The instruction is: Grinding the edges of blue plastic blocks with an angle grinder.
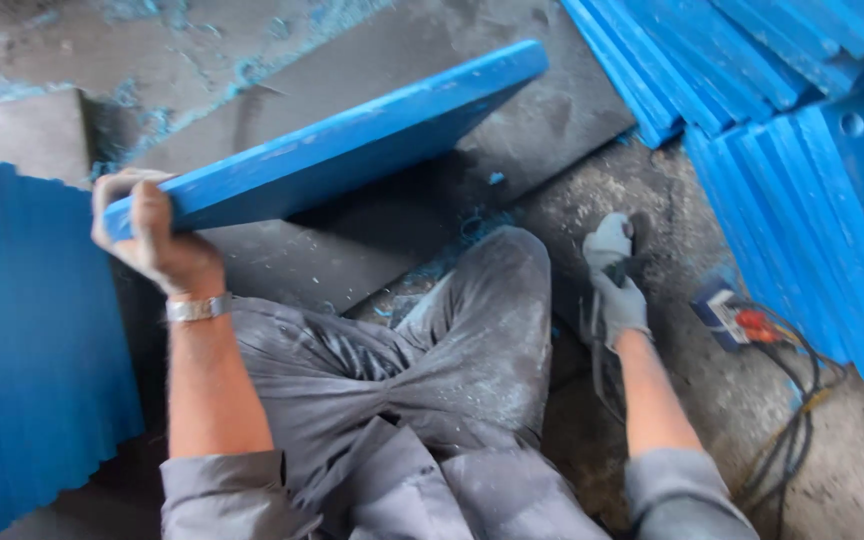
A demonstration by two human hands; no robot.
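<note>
The left hand (pixel 152 235) grips the near end of one blue board (pixel 337 150), lifted over a grey slab (pixel 542 130); its long axis runs from lower left up to upper right, edge toward the camera. The gloved right hand (pixel 614 285) is closed on a dark tool (pixel 642 262), mostly hidden. Blue boards (pixel 812 160) are stacked right, too overlapped to count; one socket box (pixel 732 318) lies beside them.

Person seated on a dusty concrete floor. The bare left hand (pixel 147 235) grips the near end of a long flat blue plastic board (pixel 337 150), tilted upward. The gloved right hand (pixel 617 290) rests on a dark power tool (pixel 632 265), near stacked blue plastic panels (pixel 812 180).
</note>
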